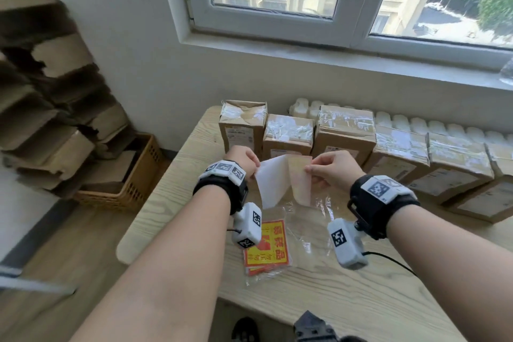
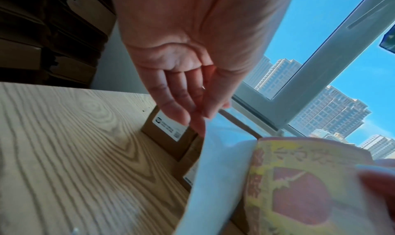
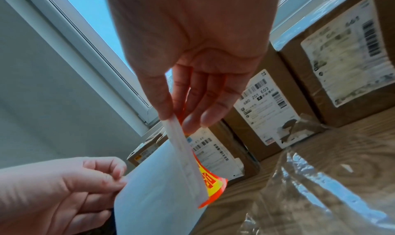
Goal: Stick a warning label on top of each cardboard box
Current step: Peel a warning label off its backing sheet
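Note:
Above the table, my two hands peel a red and yellow warning label [image 1: 301, 179] from its white backing sheet [image 1: 273, 183]. My left hand [image 1: 256, 169] pinches the backing's upper left edge. My right hand [image 1: 309, 171] pinches the label's upper right edge. In the left wrist view the left hand's fingertips [image 2: 199, 120] nip the backing [image 2: 218, 171], and the label's printed face [image 2: 299, 188] curls away from it. In the right wrist view my right hand [image 3: 173, 117] holds the label [image 3: 211, 186] beside the backing [image 3: 156, 188]. Several taped cardboard boxes [image 1: 344, 130] stand in a row behind.
A stack of spare labels [image 1: 270, 247] lies in a clear plastic bag [image 1: 308, 230] on the wooden table [image 1: 172, 203] below my hands. A wicker basket [image 1: 138, 175] and piled flat cardboard [image 1: 41, 91] sit left of the table. A white radiator [image 1: 444, 128] runs behind the boxes.

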Motion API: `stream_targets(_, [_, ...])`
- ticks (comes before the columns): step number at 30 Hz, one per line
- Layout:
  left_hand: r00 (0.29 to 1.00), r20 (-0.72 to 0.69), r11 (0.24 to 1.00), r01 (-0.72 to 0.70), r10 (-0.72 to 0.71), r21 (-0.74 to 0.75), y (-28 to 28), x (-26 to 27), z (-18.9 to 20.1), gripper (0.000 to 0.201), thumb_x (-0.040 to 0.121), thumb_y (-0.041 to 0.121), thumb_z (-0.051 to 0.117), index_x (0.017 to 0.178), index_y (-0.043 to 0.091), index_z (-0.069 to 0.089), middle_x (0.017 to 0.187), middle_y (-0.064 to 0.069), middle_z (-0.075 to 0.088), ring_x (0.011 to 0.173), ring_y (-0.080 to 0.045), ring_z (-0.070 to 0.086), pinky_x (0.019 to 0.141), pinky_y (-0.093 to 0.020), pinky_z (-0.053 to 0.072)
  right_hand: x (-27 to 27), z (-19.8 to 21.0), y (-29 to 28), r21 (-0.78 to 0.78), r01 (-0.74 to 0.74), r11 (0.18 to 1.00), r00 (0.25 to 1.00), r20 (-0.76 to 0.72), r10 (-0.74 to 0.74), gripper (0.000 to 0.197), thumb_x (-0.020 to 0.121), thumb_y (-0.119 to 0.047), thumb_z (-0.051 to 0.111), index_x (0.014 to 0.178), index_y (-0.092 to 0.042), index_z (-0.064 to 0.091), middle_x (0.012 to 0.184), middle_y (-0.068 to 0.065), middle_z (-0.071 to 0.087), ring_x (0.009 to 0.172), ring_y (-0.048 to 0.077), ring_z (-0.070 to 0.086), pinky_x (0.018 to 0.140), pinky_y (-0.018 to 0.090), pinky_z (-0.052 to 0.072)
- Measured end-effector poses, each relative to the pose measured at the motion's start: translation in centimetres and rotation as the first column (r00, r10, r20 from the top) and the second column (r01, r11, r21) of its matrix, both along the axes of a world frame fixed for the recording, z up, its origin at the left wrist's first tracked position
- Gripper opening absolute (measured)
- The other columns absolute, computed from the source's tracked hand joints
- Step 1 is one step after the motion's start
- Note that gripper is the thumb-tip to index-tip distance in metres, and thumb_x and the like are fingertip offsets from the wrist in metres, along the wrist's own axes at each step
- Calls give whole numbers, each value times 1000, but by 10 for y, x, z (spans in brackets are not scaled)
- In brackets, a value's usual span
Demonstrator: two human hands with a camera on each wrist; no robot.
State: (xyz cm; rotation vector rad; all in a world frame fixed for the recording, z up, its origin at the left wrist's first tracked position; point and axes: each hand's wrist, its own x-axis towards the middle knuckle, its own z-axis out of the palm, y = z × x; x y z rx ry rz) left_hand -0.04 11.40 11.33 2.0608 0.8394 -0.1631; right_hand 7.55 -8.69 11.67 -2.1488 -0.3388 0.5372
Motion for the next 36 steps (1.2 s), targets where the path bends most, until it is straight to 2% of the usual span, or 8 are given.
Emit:
stream_targets(5, [988, -105, 992, -104, 110, 68, 29, -12, -18, 12, 82, 14, 66, 82, 11, 77, 85, -11, 72, 80, -28, 67, 83, -39, 58, -2, -9, 17, -40, 3, 999, 1000, 4, -3, 9, 84, -19, 72, 75, -15, 71, 65, 1, 69, 54, 6, 62, 55, 23, 49])
stream_targets(8, [980, -156, 986, -108, 126, 123, 42, -17, -35, 13, 79, 19, 68, 82, 10, 77, 85, -12, 74, 78, -29, 69, 80, -39, 58, -1, -13, 21, -45, 24, 999, 999, -26, -25, 10, 84, -16, 71, 75, -13, 72, 57, 0, 63, 39, 1, 54, 51, 21, 44])
stream_targets(13, [978, -205, 995, -26, 46, 99, 43, -17, -47, 18, 86, 16, 63, 98, 10, 75, 102, -10, 72, 96, -28, 66, 90, -38, 54, 0, -19, 23, -59, 39, 998, 997, -58, -43, 12, 81, -13, 73, 69, -15, 70, 50, -5, 60, 44, 8, 53, 50, 22, 45])
stream_targets(17, [984, -176, 998, 41, -34, 38, 36, -6, -52, 22, 89, 7, 60, 92, 17, 79, 103, -1, 71, 100, -23, 64, 87, -27, 50, 0, -19, 22, -88, 38, 995, 999, 0, -38, 9, 78, -17, 76, 71, -18, 71, 63, -3, 64, 54, 9, 56, 57, 24, 49])
stream_targets(22, [988, -118, 995, 98, -96, 7, 24, 10, -36, 8, 80, 23, 75, 86, 19, 79, 93, 2, 72, 96, -19, 65, 76, -26, 46, 3, -10, 15, -95, 21, 995, 1000, 10, -21, 7, 76, -19, 77, 71, -17, 73, 68, -1, 66, 58, 11, 57, 61, 30, 51])
stream_targets(30, [977, -91, 976, 184, -195, -113, -15, 40, -4, 39, 85, 53, 60, 76, 18, 77, 67, 7, 61, 64, -10, 52, 68, -28, 41, -4, 18, 9, -267, -192, 944, 945, 209, 251, 14, 75, -22, 75, 64, -24, 67, 64, -10, 64, 61, 4, 57, 59, 19, 43])
stream_targets(33, [962, -149, 970, 213, -229, -119, -25, 45, -2, 29, 77, 43, 71, 75, 14, 71, 59, 5, 56, 52, -11, 44, 56, -23, 37, -7, 23, 6, -256, -202, 945, 933, 243, 265, 16, 75, -25, 75, 63, -26, 65, 62, -12, 62, 60, 3, 56, 59, 19, 45])
stream_targets(36, [958, -147, 966, 232, -247, -109, -30, 48, 1, 18, 76, 31, 71, 73, 14, 67, 58, 3, 54, 51, -12, 42, 55, -23, 36, -9, 26, 0, -266, -208, 941, 925, 260, 277, 11, 74, -25, 76, 67, -22, 69, 60, -13, 58, 57, 2, 52, 56, 17, 42])
